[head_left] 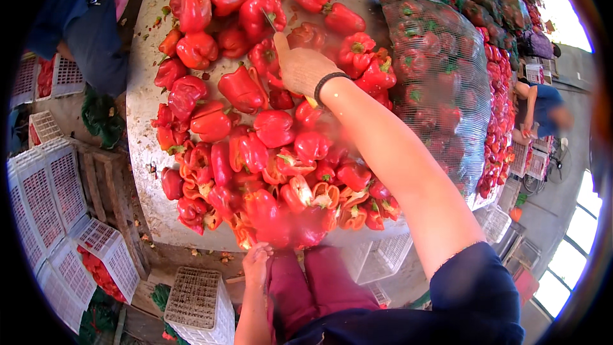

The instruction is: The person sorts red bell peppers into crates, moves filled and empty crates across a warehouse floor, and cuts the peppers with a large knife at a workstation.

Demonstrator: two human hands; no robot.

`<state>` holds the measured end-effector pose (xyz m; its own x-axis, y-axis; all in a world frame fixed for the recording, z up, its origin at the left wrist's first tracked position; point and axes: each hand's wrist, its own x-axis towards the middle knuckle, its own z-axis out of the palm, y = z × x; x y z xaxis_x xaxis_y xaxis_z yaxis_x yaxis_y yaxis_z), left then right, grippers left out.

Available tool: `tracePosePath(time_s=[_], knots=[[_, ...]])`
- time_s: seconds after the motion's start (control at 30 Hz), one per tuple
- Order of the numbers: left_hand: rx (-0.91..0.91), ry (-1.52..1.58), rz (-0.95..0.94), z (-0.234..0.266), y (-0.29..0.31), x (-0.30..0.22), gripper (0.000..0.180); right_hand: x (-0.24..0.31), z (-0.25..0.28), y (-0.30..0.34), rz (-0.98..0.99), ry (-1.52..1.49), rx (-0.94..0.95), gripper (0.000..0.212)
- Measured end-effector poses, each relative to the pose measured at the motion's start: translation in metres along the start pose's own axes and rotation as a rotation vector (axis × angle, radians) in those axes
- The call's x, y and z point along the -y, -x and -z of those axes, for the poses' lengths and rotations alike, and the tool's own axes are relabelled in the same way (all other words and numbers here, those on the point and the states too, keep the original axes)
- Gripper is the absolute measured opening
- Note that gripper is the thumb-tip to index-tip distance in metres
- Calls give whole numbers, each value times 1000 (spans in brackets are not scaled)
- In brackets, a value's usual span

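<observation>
My right hand [305,69] reaches out over the far part of a heap of red bell peppers [274,128]. It is closed around a knife [269,20], whose thin blade points at a pepper at the back; a bit of yellow handle shows below the palm. Low at the table's near edge, my left hand [257,260] has its fingers curled beside the closest peppers. What it holds, if anything, is hidden. Whole peppers lie mostly at the back, while several cut ones [297,193] with pale insides lie close to me.
The heap rests on a worn metal table [145,172]. To the right stands a large mesh sack [434,83] of peppers, with more sacks behind. White plastic crates [201,303] stand at lower left. One person [92,25] is at far left, another [543,112] at far right.
</observation>
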<state>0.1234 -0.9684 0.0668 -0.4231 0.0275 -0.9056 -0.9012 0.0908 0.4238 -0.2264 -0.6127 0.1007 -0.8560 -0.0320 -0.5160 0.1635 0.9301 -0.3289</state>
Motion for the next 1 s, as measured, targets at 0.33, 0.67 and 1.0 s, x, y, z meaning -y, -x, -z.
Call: tracePosePath(time_s=[0.33,0.67,1.0], knots=[[-64,39,-22,26,13,24,20,-7,64,8,63,-225,-504,55],[-80,54,1,39,3,29,20,-43,-55,-100,2,-130,-250,54],[-118,40,39,28,8,8,21,-25,-21,13,-25,-352,-227,74]])
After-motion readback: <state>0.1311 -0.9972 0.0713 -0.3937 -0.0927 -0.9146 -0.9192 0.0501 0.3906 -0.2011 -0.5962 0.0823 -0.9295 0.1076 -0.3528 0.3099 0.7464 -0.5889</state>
